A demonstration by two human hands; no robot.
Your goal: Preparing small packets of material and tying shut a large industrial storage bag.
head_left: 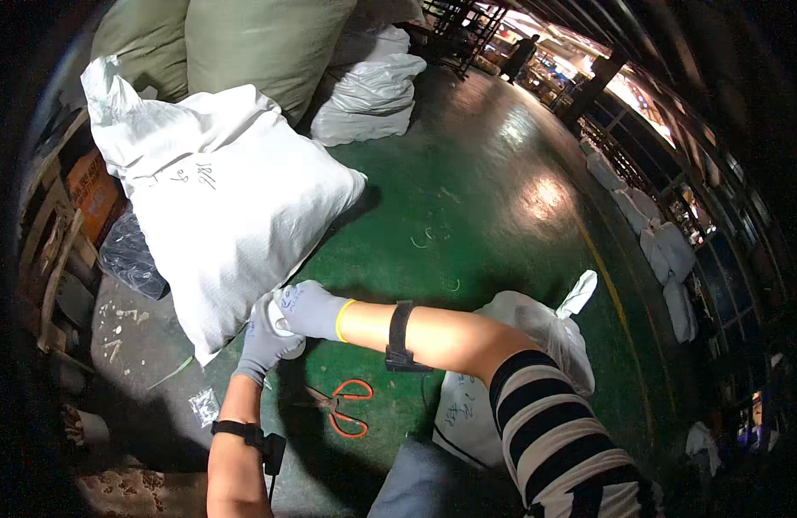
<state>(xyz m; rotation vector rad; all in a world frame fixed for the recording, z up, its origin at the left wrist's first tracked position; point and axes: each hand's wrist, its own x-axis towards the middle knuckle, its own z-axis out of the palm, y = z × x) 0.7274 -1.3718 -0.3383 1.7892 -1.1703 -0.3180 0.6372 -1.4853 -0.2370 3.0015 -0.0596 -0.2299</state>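
A big white woven sack [230, 216], tied at its far end, lies tilted on the green floor. Both my hands wear grey gloves and meet at its near lower corner. My left hand [265, 341] grips the sack's corner from below, fingers closed on the fabric. My right hand [308, 309] reaches across from the right and clasps the same corner just above the left hand. A black strap circles each wrist. Orange-handled scissors [342, 407] lie on the floor just below my right forearm.
A smaller white sack [537, 324] sits by my right elbow. More white bags [373, 91] and large green sacks [252, 43] stand behind. A black plastic bag [131, 259] and wooden frames [53, 250] are at left. White bags [666, 250] line the right wall. A person [521, 53] stands far off.
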